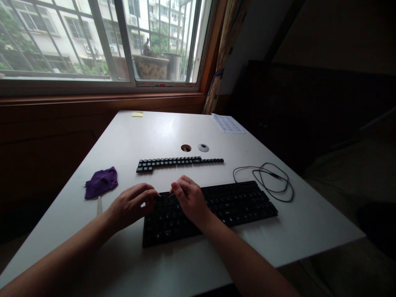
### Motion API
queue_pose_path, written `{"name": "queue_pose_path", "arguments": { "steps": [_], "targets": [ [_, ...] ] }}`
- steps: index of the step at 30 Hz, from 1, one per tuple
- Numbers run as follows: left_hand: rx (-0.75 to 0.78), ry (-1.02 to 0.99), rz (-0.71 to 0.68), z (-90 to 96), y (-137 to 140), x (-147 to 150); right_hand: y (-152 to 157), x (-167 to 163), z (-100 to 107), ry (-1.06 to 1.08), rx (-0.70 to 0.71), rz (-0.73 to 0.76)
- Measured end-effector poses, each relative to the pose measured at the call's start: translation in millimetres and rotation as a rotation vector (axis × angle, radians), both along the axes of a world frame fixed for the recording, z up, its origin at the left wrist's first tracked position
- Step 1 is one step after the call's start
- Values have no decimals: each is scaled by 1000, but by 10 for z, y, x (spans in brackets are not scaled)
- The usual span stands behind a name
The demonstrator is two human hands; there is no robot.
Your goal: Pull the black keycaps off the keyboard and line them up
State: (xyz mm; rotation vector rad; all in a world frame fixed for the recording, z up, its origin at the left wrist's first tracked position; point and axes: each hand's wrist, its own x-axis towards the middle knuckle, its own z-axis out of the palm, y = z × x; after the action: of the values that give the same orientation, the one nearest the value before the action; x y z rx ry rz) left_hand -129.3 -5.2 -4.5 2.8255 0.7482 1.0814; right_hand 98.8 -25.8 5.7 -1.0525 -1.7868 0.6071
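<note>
Gap behind keyboard (235, 204); keycaps (182, 161) beyond

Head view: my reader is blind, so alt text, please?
Right hand holds a thin tool over a black keyboard, left hand beside it. Keycaps lie in rows beyond on the white table, a purple cloth at left.

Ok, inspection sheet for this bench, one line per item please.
Surface: white table; round hole open, pale round cover beside it.
Work items: black keyboard in front; loose keycaps in rows behind it.
Clutter: purple cloth, pale stick at its near side, yellow note, printed sheet.
Grips: bare hands; left grip at keyboard's left end, contents unclear; right grip seems to pinch a thin object, too small to identify.
Cables: one dark cable, loosely looped right of keyboard.
Surroundings: barred window, planter outside, curtain; right side dark.
</note>
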Motion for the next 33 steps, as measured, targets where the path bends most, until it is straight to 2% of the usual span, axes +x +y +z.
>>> {"name": "queue_pose_path", "arguments": {
  "steps": [12,23,33],
  "targets": [
    [17,19,24,2,-12,-12,-16,6,18,-32,51,27],
    [77,-105,-2,-39,-20,-59,-31,-10,12,-111,55,165],
    [100,-75,-63,-14,-28,-53,-18,-36,-32,-209,112,156]
  ]
}}
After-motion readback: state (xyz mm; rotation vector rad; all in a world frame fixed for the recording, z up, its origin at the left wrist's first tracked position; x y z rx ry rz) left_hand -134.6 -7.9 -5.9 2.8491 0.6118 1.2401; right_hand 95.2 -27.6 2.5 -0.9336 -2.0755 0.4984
